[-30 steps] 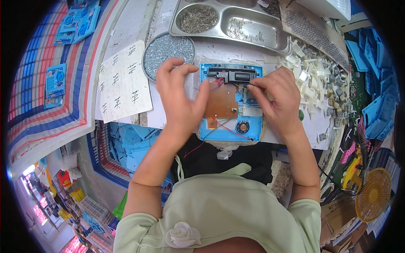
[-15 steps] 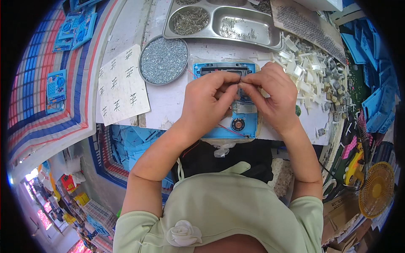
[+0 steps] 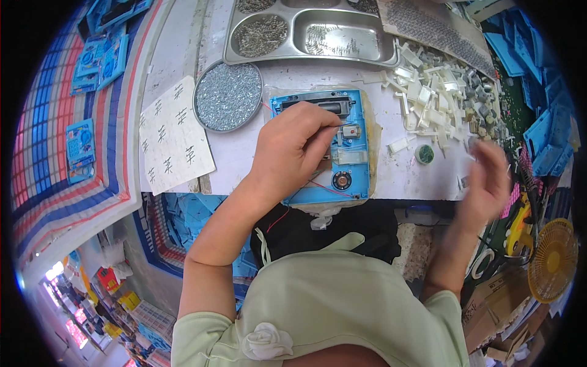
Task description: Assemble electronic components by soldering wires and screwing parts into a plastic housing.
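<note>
The casing (image 3: pixel 361 177) is smooth plastic with a slight sheen. The tray (image 3: pixel 382 46) is polished, reflective metal, and the screws (image 3: pixel 228 96) glint like bare metal. The sheet (image 3: pixel 174 139) is matt paper. The white parts (image 3: pixel 422 93) look like satiny plastic, the carton (image 3: pixel 498 296) dull cardboard, the shirt (image 3: pixel 342 293) smooth cloth. The counter (image 3: pixel 244 162) looks matt.

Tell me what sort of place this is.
Probably an assembly workshop: an open blue plastic casing lies under the left hand, near a round tray of small metal pieces and a heap of white plastic parts.
</note>
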Demonstrator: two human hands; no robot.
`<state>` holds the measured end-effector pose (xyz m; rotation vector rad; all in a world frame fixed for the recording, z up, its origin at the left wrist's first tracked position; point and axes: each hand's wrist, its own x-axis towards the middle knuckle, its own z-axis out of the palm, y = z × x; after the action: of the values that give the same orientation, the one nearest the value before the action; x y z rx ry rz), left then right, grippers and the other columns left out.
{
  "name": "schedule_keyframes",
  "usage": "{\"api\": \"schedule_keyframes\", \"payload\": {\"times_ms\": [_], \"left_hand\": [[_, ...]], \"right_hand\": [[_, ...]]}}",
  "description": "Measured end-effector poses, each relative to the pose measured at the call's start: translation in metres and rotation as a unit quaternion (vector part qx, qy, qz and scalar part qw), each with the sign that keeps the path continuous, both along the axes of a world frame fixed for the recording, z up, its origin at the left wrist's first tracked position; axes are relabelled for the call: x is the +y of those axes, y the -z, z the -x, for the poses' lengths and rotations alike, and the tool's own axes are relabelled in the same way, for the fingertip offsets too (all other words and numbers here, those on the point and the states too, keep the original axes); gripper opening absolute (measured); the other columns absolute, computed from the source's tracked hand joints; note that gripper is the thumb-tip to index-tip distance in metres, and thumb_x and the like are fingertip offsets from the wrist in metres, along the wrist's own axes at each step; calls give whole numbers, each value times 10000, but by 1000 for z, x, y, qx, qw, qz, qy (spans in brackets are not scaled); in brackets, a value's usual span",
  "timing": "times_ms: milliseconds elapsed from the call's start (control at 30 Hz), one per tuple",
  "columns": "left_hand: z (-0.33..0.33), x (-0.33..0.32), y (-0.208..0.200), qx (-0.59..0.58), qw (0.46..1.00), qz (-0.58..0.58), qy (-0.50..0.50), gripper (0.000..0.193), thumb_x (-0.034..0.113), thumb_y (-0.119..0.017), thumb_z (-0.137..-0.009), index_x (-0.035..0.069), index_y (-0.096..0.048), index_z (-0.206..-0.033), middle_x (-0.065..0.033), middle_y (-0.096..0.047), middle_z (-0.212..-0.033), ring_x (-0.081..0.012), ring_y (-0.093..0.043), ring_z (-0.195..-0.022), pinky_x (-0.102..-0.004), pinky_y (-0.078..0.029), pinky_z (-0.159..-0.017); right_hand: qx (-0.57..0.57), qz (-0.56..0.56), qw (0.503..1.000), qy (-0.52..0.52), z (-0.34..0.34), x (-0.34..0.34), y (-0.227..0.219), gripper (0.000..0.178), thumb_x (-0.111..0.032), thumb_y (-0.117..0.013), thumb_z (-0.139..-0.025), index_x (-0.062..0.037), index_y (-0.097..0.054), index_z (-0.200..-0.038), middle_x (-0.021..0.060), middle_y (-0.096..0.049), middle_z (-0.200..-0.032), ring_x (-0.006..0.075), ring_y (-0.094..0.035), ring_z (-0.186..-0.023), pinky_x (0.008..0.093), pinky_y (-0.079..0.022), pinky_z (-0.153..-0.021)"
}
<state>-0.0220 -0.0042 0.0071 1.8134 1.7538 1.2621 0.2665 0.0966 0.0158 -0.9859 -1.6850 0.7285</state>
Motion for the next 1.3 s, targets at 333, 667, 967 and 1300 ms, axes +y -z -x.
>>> {"api": "schedule_keyframes", "payload": {"times_ms": [333,667,967,1300], "left_hand": [[-16,1,-1,187,982,-23,-7,155,54,-772,-768,87,-718,-910,-57,-639,-1001,-249,-592,-912,-397,-413,-809],[-24,7,6,166,985,14,-43,123,102,-797,-725,102,-735,-832,-97,-590,-1159,-313,-477,-1101,-445,-323,-966],[-25,7,8,176,984,24,-34,135,91,-798,-725,99,-739,-847,-107,-585,-1215,-339,-455,-1148,-462,-328,-994],[-24,12,11,171,984,0,-55,150,74,-805,-715,92,-737,-848,-112,-597,-1195,-338,-472,-1131,-448,-341,-980]], "right_hand": [[272,166,908,272,-225,48,17,343,-279,-611,-1040,-24,-601,-1269,40,-586,-924,136,-517,-784,309,-438,-711],[196,-4,913,358,-214,-48,-29,252,-148,-544,-1021,2,-583,-1219,101,-628,-1006,186,-628,-893,415,-539,-942],[157,211,961,-89,-4,-50,19,326,-43,-756,-840,-11,-551,-1092,20,-542,-907,52,-470,-723,192,-370,-629],[88,178,963,-184,28,-37,25,332,-9,-792,-844,-28,-532,-1050,-4,-519,-852,39,-410,-678,192,-330,-618]]}}
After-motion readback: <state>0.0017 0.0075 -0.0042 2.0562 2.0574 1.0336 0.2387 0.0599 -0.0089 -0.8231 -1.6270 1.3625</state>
